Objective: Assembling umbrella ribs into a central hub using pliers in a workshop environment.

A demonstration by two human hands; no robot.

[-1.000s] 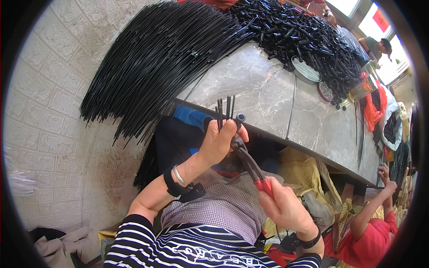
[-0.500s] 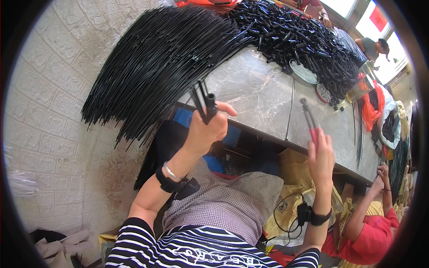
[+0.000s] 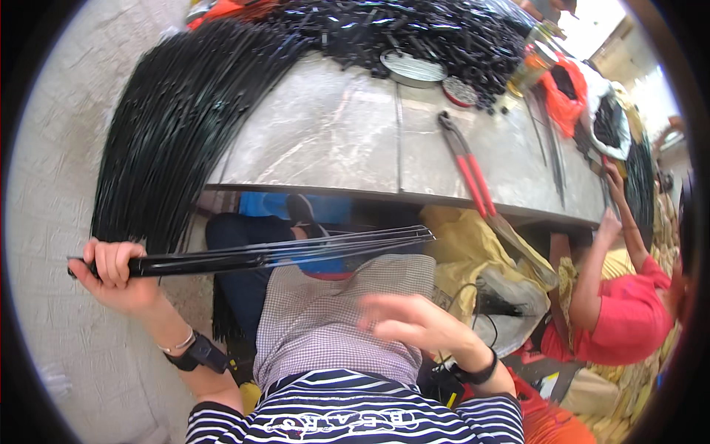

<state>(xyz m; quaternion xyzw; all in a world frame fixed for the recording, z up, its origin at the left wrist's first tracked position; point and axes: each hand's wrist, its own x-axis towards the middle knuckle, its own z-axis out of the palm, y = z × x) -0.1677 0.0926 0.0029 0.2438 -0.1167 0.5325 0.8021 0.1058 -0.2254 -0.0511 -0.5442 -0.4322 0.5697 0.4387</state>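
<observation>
My left hand, out at the left, is closed around the black end of a long rod-like piece. From its black tube, several thin shiny rods run to the right above my lap, meeting at a bent tip. My right hand, slightly blurred, hovers over the checked apron with its fingers stretched out and nothing in them. A pair of long red-handled pliers lies on the grey table, its handles reaching past the front edge.
Long thin black rods cover the table's left end and hang over it. Black tube parts are heaped at the back, beside a round tin and a small red dish. At right, a person in red works.
The pliers have left my right hand and lie on the table; that hand has come down over my lap. My left hand has swung left, the black piece now lying sideways.
</observation>
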